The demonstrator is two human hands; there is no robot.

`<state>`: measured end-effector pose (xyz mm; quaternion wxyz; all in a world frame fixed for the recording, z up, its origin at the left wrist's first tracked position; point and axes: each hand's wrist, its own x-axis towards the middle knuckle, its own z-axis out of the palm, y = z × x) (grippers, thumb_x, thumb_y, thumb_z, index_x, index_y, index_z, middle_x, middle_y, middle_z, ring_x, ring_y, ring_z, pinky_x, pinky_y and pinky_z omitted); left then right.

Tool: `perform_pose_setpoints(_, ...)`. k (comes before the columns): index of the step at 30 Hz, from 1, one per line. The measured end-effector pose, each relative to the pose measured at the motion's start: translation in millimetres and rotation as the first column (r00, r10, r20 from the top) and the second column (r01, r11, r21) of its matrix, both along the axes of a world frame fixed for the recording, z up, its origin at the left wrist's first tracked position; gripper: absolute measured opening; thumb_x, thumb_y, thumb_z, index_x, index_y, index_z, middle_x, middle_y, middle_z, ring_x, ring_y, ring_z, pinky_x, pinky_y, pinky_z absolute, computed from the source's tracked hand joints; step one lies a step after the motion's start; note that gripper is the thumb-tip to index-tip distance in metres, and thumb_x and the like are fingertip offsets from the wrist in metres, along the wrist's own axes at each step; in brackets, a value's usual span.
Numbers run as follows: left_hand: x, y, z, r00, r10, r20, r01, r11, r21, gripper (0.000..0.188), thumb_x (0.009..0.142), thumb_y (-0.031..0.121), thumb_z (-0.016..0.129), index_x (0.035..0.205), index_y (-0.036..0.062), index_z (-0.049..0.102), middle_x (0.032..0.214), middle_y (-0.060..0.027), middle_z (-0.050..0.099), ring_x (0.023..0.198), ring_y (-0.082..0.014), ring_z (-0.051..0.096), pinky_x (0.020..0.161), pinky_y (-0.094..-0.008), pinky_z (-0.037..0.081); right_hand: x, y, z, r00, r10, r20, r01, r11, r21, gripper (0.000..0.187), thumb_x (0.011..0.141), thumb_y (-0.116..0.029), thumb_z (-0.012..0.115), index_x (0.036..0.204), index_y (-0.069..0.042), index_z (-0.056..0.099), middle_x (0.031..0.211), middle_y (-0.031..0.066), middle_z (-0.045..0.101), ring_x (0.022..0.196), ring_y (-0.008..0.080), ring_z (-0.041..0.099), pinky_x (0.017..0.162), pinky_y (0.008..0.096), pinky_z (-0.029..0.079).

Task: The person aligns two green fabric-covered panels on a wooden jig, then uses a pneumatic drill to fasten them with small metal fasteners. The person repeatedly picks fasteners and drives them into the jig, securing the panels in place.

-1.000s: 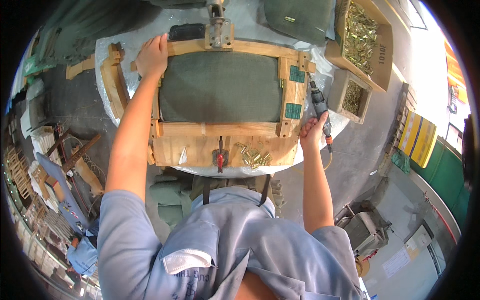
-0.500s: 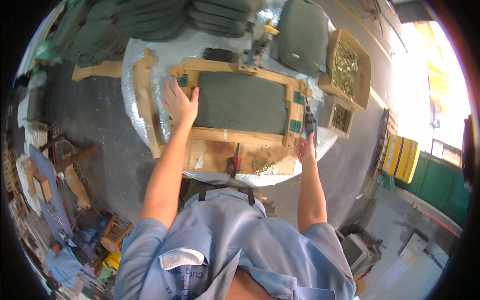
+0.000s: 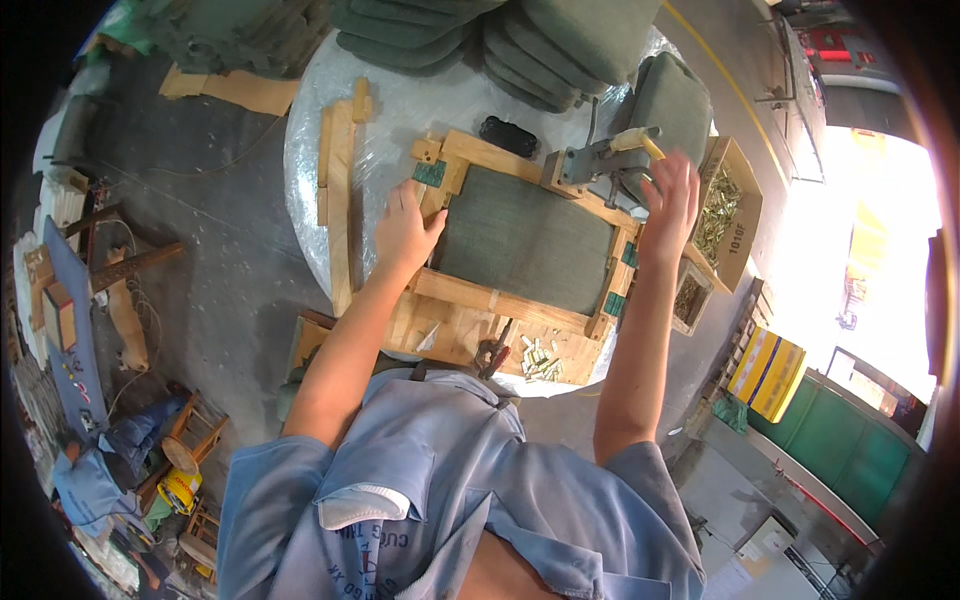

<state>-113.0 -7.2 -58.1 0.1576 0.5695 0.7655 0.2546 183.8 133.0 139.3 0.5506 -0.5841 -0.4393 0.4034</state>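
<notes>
Fingers (image 3: pixel 432 222) of my left hand (image 3: pixel 405 235) press down on the left rail of the wooden frame (image 3: pixel 500 300), curled over its edge at about 9 o'clock from the green cushion panel (image 3: pixel 525 240) set inside it; they bear on the wood rather than clench around it. Over at 2 o'clock, my right hand (image 3: pixel 668 205) is spread wide, fingers loose and grasping nothing, hovering just beside the pneumatic staple gun (image 3: pixel 600 160) that rests on the frame's far corner, its yellow-tipped handle pointing toward 3 o'clock. I cannot tell whether my palm touches the tool.

The frame lies flat on the round surface (image 3: pixel 380 110), which is wrapped in clear plastic film. At 6 o'clock from the frame, near my chest, a scatter of small brass fasteners (image 3: pixel 540 355) sits on a wooden board beside a red-handled tool (image 3: pixel 492 355). A loose wooden slat assembly (image 3: pixel 338 190) lies at 9 o'clock of my left hand, just beside it. At 12 o'clock a small black object (image 3: pixel 508 136) lies near the frame's far rail, and green cushions (image 3: pixel 560 40) are stacked beyond it. 2 cardboard boxes of fasteners (image 3: pixel 722 210) stand at 3 o'clock, off the surface's edge
</notes>
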Motion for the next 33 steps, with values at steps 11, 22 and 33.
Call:
perform_pose_setpoints(11, -9.3, 14.8, 13.8, 0.974, -0.177, -0.140, 0.153, 0.974, -0.164, 0.070, 0.090, 0.038, 0.080, 0.135, -0.0041, 0.048, 0.113, -0.0189, 0.062, 0.077, -0.0382, 0.074, 0.061, -0.0440, 0.063, -54.6, 70.2, 12.4, 0.782, 0.130, 0.610, -0.118, 0.991, -0.060, 0.037, 0.101, -0.036, 0.073, 0.111, 0.000, 0.077, 0.081, 0.0030, 0.073, 0.076, 0.0094, 0.066, 0.074, 0.0269, 0.052)
perform_pose_setpoints(22, 5.2, 1.0, -0.1, 0.991, 0.039, 0.132, -0.037, 0.999, -0.015, 0.080, 0.092, 0.037, 0.078, 0.152, -0.0015, 0.040, 0.139, -0.0253, 0.056, 0.126, -0.0456, 0.056, 0.104, -0.0531, 0.051, -30.3, 126.5, -0.5, 0.768, 0.386, 0.511, -0.360, 0.920, -0.154, 0.032, 0.104, -0.032, 0.064, 0.114, -0.004, 0.076, 0.076, 0.0013, 0.067, 0.070, 0.0085, 0.061, 0.067, 0.0272, 0.048)
perform_pose_setpoints(33, 5.7, -3.6, -0.4, 0.989, 0.063, 0.134, -0.060, 0.998, -0.027, 0.079, 0.094, 0.040, 0.077, 0.152, -0.0008, 0.043, 0.137, -0.0266, 0.058, 0.126, -0.0455, 0.057, 0.103, -0.0524, 0.051, -37.9, 127.5, -4.7, 0.838, 0.339, 0.428, -0.299, 0.941, -0.160, 0.030, 0.109, -0.028, 0.060, 0.116, -0.003, 0.073, 0.078, -0.0018, 0.055, 0.073, 0.0096, 0.060, 0.077, 0.0288, 0.054)
